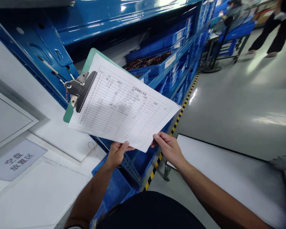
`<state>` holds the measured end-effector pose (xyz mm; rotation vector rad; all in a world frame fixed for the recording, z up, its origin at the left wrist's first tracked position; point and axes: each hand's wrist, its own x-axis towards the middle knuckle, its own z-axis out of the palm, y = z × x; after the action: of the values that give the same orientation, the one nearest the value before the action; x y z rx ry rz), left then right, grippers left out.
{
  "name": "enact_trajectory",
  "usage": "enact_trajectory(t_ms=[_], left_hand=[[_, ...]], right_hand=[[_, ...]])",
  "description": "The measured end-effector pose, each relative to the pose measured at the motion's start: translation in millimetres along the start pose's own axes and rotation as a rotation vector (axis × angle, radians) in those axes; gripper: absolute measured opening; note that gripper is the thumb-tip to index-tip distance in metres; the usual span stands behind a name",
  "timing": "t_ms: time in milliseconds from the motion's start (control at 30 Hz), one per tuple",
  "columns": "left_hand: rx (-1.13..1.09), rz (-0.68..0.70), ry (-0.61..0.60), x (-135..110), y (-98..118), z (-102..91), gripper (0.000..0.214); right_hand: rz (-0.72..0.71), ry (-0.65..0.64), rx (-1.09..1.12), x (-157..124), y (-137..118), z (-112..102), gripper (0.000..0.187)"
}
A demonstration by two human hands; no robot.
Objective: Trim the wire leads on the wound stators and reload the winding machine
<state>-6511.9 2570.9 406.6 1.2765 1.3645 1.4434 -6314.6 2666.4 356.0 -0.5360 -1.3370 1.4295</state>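
Note:
A green clipboard (72, 109) with a metal clip (79, 89) carries a white printed form (124, 105) with a ruled table and handwriting. It hangs in the air in front of blue shelving. My left hand (116, 153) grips the sheet's lower edge, thumb on top. My right hand (168, 147) pinches the lower right corner of the same sheet, fingers closed on the paper.
Blue metal racks (105, 16) with blue bins (157, 60) line the left side; one bin holds dark small parts. A blue crate (119, 187) sits below my hands. Yellow-black floor tape (178, 117) edges the aisle. A white table (228, 171) stands right. Another person's legs (269, 35) are far off.

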Motion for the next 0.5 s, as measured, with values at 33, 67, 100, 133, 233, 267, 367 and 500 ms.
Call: enact_trajectory(t_ms=[33, 67, 100, 133, 233, 267, 367, 500], left_hand=[[-0.001, -0.001, 0.001, -0.3, 0.0, 0.0, 0.042], [-0.003, -0.003, 0.003, -0.5, 0.0, -0.1, 0.042], [-0.005, -0.006, 0.005, -0.8, 0.0, -0.1, 0.04], [-0.009, -0.009, 0.006, -0.9, 0.0, -0.1, 0.038], [-0.022, -0.023, 0.01, -0.7, -0.5, -0.3, 0.034], [-0.027, -0.027, 0.011, -0.4, -0.7, -0.3, 0.035], [-0.038, -0.036, 0.019, 0.7, -1.3, -0.3, 0.034], [-0.044, -0.039, 0.024, 1.0, -1.1, 0.5, 0.036]], right_hand=[[0.001, 0.001, 0.0, -0.2, -1.2, 0.4, 0.037], [0.002, 0.002, 0.0, -0.4, -2.3, 0.8, 0.037], [0.004, 0.004, 0.0, -0.6, -3.2, 1.2, 0.038], [0.007, 0.006, 0.0, -0.8, -4.0, 1.5, 0.038], [0.017, 0.014, 0.006, -1.2, -4.4, 1.9, 0.039], [0.019, 0.017, 0.009, -1.3, -4.2, 1.9, 0.039], [0.026, 0.023, 0.016, -1.3, -3.7, 1.3, 0.041], [0.03, 0.026, 0.019, -1.5, -4.5, 0.6, 0.043]])
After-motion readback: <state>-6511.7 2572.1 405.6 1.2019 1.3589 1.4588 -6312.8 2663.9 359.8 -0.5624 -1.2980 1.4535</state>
